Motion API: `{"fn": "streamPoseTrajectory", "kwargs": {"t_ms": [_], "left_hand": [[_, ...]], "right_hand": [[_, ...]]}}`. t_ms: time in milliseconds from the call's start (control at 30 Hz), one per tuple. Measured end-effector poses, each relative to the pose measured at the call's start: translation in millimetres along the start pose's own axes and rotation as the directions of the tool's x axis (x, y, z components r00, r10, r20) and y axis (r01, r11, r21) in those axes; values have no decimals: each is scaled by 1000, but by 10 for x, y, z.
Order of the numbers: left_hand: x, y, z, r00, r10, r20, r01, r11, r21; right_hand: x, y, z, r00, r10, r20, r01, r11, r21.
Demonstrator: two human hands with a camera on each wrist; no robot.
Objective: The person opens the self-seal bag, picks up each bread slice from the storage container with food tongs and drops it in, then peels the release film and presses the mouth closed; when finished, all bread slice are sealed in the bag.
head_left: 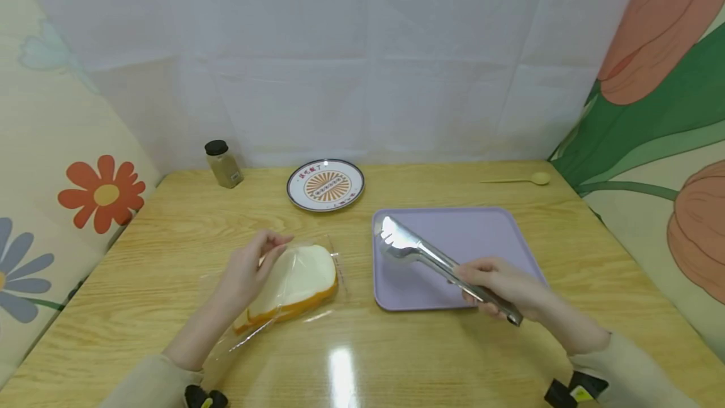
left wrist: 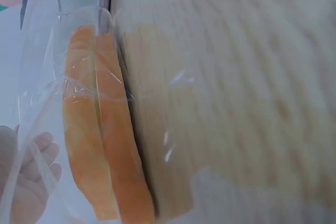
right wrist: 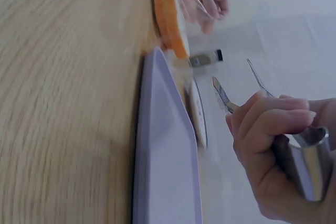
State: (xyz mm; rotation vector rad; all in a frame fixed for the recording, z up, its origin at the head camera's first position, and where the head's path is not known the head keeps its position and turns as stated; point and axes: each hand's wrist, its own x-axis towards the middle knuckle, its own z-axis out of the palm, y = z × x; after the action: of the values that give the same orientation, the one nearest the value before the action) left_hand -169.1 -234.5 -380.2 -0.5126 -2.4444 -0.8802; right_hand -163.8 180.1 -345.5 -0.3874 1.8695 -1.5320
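In the head view, two stacked slices of bread [head_left: 306, 272] lie in a clear plastic bag [head_left: 334, 257] on the table. My left hand [head_left: 252, 266] is over the bag's left side, its thumb and forefinger close together on the film. The left wrist view shows the orange crusts [left wrist: 84, 129] edge-on, with film stretched in front of the hand [left wrist: 34, 177]. My right hand [head_left: 495, 285] grips metal tongs [head_left: 433, 257] above the lilac tray [head_left: 493, 232]. The tongs' heads point toward the bread. In the right wrist view, curled fingers [right wrist: 268, 119] wrap the tongs' handle [right wrist: 310, 171].
A white plate [head_left: 327, 186] with a printed pattern sits behind the bread. At the back left stands a jar [head_left: 225, 165] with a black lid. A yellow spoon [head_left: 538, 178] lies at the back right. White cloth [head_left: 362, 62] hangs behind the wooden table [head_left: 419, 357].
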Motion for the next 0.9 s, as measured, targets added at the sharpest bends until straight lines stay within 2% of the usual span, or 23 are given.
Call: {"fn": "streamPoseTrajectory", "kwargs": {"t_ms": [200, 300, 400, 500, 600, 700, 833, 900], "left_hand": [[12, 34, 41, 999, -20, 32, 20, 1000, 2], [18, 35, 64, 999, -18, 37, 18, 1000, 8], [24, 29, 81, 999, -16, 36, 16, 1000, 8], [27, 30, 85, 999, -26, 30, 26, 1000, 12], [29, 38, 80, 999, -38, 18, 38, 999, 21], [35, 45, 72, 999, -48, 12, 48, 998, 36], [46, 52, 68, 998, -61, 21, 60, 997, 51], [50, 58, 69, 997, -73, 29, 71, 996, 51]], "right_hand": [[-209, 79, -273, 999, -18, -42, 18, 1000, 14], [-348, 120, -416, 994, 0, -112, -3, 1000, -24], [-495, 166, -570, 976, 17, -219, -35, 996, -81], [-629, 228, -736, 944, 28, -330, -77, 988, -136], [-731, 311, -893, 902, 33, -430, -128, 973, -194], [-813, 404, -1017, 854, 40, -519, -202, 944, -260], [-896, 528, -1138, 804, 43, -593, -274, 912, -305], [-926, 579, -1184, 786, 49, -616, -303, 899, -316]]}}
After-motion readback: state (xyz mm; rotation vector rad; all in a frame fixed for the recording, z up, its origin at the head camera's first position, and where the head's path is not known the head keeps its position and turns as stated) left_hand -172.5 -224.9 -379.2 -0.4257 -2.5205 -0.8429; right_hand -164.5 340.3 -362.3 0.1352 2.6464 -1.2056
